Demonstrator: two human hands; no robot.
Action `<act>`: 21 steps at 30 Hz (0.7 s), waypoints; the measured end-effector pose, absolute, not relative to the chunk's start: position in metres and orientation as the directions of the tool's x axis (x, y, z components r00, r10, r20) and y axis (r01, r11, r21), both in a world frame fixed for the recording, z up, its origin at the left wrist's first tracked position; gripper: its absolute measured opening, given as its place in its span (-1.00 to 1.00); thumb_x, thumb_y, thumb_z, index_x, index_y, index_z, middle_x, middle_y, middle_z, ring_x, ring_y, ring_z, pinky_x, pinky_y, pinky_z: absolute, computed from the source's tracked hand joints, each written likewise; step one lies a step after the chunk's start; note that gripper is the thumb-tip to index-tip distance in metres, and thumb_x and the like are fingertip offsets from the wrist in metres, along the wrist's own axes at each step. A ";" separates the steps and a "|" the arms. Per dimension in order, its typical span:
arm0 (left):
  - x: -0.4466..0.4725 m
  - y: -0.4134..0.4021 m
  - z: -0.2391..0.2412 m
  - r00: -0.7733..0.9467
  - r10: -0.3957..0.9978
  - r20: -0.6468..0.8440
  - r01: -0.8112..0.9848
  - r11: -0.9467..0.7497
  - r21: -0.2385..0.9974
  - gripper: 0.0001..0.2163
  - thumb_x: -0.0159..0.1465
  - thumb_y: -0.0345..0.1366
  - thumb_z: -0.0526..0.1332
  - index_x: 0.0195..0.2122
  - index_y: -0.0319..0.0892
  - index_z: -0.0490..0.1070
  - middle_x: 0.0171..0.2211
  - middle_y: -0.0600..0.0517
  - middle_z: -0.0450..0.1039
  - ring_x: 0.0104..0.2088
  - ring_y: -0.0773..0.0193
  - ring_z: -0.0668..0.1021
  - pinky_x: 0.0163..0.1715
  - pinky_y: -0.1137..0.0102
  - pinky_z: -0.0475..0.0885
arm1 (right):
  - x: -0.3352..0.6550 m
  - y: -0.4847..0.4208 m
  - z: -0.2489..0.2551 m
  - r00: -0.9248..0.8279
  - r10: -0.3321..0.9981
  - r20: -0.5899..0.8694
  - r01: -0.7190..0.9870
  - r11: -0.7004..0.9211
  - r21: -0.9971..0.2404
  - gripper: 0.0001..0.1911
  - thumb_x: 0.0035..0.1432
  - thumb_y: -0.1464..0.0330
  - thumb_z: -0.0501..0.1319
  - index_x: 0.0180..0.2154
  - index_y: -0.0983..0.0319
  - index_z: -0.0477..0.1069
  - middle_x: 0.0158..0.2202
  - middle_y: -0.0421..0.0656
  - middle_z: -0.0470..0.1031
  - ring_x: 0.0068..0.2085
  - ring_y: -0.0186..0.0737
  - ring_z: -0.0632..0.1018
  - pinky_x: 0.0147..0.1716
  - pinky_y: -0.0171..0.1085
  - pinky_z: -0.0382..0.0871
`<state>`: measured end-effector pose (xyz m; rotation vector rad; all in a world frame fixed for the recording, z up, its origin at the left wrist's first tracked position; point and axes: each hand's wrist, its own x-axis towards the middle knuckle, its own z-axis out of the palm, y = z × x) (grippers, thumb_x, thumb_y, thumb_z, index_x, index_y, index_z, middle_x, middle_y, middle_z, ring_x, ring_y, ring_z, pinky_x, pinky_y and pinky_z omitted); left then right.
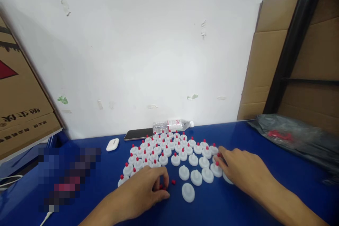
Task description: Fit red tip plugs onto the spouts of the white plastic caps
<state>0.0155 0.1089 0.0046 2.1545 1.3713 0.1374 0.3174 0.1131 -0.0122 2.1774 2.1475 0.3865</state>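
Note:
Several white plastic caps (169, 150), most topped with a small red plug, stand packed together on the blue table (238, 197). A few white caps without a plug (188, 192) lie at the near edge of the group. My left hand (144, 190) rests on the table with its fingers curled around small red plugs; one loose red plug (173, 182) lies just right of its fingertips. My right hand (242, 171) lies at the right edge of the group, fingers bent over a capped piece (216, 168), touching it.
A clear water bottle (172, 125) lies on its side by the white wall, a phone (137, 134) beside it and a white earbud case (112, 144) to the left. Cardboard boxes (21, 106) stand left and right. A dark plastic bag (296, 137) lies at the right.

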 end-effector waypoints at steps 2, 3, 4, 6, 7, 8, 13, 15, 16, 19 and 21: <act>0.016 0.109 0.005 0.468 0.861 -0.200 0.802 -0.318 0.506 -0.87 0.28 -0.21 0.33 -0.16 -0.03 0.52 -0.42 0.16 0.42 -0.29 0.23 0.49 -0.38 0.43 0.24 | 0.318 0.114 -0.012 -0.005 0.991 0.132 0.976 -0.024 0.216 -0.70 0.47 0.30 0.06 -0.05 0.23 0.55 -0.35 0.03 0.65 -0.31 0.15 0.70 -0.52 -0.26 0.21; 0.016 0.109 0.006 0.467 0.864 -0.190 0.804 -0.324 0.499 -0.88 0.30 -0.19 0.32 -0.16 -0.03 0.52 -0.41 0.15 0.44 -0.27 0.22 0.49 -0.37 0.42 0.25 | 0.318 0.114 -0.012 -0.007 0.991 0.132 0.976 -0.022 0.216 -0.70 0.47 0.31 0.06 -0.05 0.23 0.55 -0.35 0.03 0.65 -0.32 0.14 0.70 -0.52 -0.26 0.20; 0.017 0.108 0.006 0.461 0.870 -0.177 0.807 -0.328 0.490 -0.88 0.32 -0.17 0.30 -0.17 -0.04 0.52 -0.39 0.14 0.46 -0.26 0.21 0.49 -0.36 0.41 0.25 | 0.318 0.115 -0.012 -0.008 0.991 0.133 0.976 -0.021 0.216 -0.71 0.47 0.31 0.06 -0.06 0.23 0.55 -0.36 0.03 0.65 -0.32 0.14 0.70 -0.53 -0.26 0.20; 0.019 0.107 0.007 0.450 0.881 -0.148 0.811 -0.334 0.480 -0.85 0.38 -0.13 0.23 -0.20 -0.05 0.51 -0.37 0.11 0.49 -0.27 0.21 0.48 -0.36 0.40 0.24 | 0.318 0.115 -0.012 -0.009 0.991 0.134 0.976 -0.021 0.216 -0.73 0.47 0.32 0.07 -0.09 0.24 0.54 -0.37 0.02 0.65 -0.31 0.15 0.70 -0.53 -0.26 0.17; 0.020 0.106 0.008 0.448 0.884 -0.135 0.809 -0.336 0.482 -0.82 0.41 -0.11 0.19 -0.23 -0.06 0.50 -0.37 0.10 0.49 -0.30 0.21 0.48 -0.37 0.39 0.23 | 0.318 0.115 -0.011 -0.009 0.991 0.135 0.976 -0.020 0.215 -0.74 0.47 0.33 0.08 -0.10 0.24 0.54 -0.37 0.02 0.64 -0.31 0.15 0.70 -0.54 -0.27 0.15; 0.022 0.105 0.008 0.451 0.884 -0.122 0.803 -0.342 0.488 -0.78 0.44 -0.11 0.14 -0.26 -0.07 0.49 -0.38 0.10 0.50 -0.32 0.22 0.47 -0.37 0.39 0.23 | 0.317 0.115 -0.011 -0.011 0.991 0.137 0.977 -0.019 0.213 -0.76 0.46 0.34 0.09 -0.11 0.24 0.53 -0.36 0.01 0.64 -0.30 0.15 0.70 -0.54 -0.26 0.13; 0.026 0.105 0.008 0.448 0.893 -0.033 0.771 -0.367 0.520 -0.73 0.47 -0.14 0.07 -0.32 -0.10 0.43 -0.46 0.13 0.46 -0.41 0.28 0.43 -0.41 0.40 0.19 | 0.318 0.116 -0.005 -0.022 0.985 0.168 0.979 -0.013 0.204 -0.81 0.47 0.42 0.07 -0.13 0.23 0.46 -0.24 -0.04 0.62 -0.29 0.09 0.69 -0.55 -0.24 0.04; 0.026 0.107 0.007 0.439 0.898 -0.029 0.755 -0.351 0.554 -0.72 0.48 -0.14 0.05 -0.33 -0.11 0.39 -0.52 0.17 0.39 -0.49 0.31 0.37 -0.46 0.40 0.15 | 0.320 0.117 -0.004 -0.041 0.976 0.214 0.983 0.001 0.185 -0.83 0.43 0.49 0.07 -0.13 0.22 0.42 -0.17 -0.06 0.59 -0.35 0.01 0.67 -0.57 -0.24 0.04; 0.026 0.108 0.007 0.437 0.899 -0.027 0.743 -0.344 0.574 -0.71 0.48 -0.13 0.04 -0.35 -0.12 0.35 -0.54 0.18 0.35 -0.52 0.33 0.33 -0.49 0.40 0.13 | 0.321 0.117 -0.004 -0.074 0.966 0.249 0.987 0.034 0.160 -0.85 0.41 0.51 0.07 -0.13 0.22 0.39 -0.16 -0.08 0.58 -0.39 -0.04 0.66 -0.57 -0.24 0.06; 0.027 0.109 0.005 0.429 0.903 0.022 0.716 -0.355 0.601 -0.65 0.51 -0.09 -0.02 -0.41 -0.11 0.25 -0.57 0.19 0.25 -0.54 0.33 0.27 -0.51 0.40 0.10 | 0.320 0.116 -0.005 -0.243 0.864 0.440 0.966 0.256 0.031 -0.86 0.44 0.46 0.05 -0.08 0.17 0.35 -0.15 -0.14 0.57 -0.41 -0.14 0.63 -0.54 -0.26 0.23; 0.030 0.107 0.004 0.433 0.899 0.059 0.695 -0.375 0.613 -0.63 0.51 -0.07 -0.03 -0.42 -0.11 0.23 -0.56 0.18 0.23 -0.53 0.33 0.27 -0.51 0.40 0.10 | 0.315 0.112 -0.005 -0.350 0.729 0.589 0.897 0.441 -0.013 -0.83 0.51 0.37 0.01 0.00 0.13 0.34 -0.05 -0.12 0.55 -0.29 -0.16 0.64 -0.45 -0.28 0.36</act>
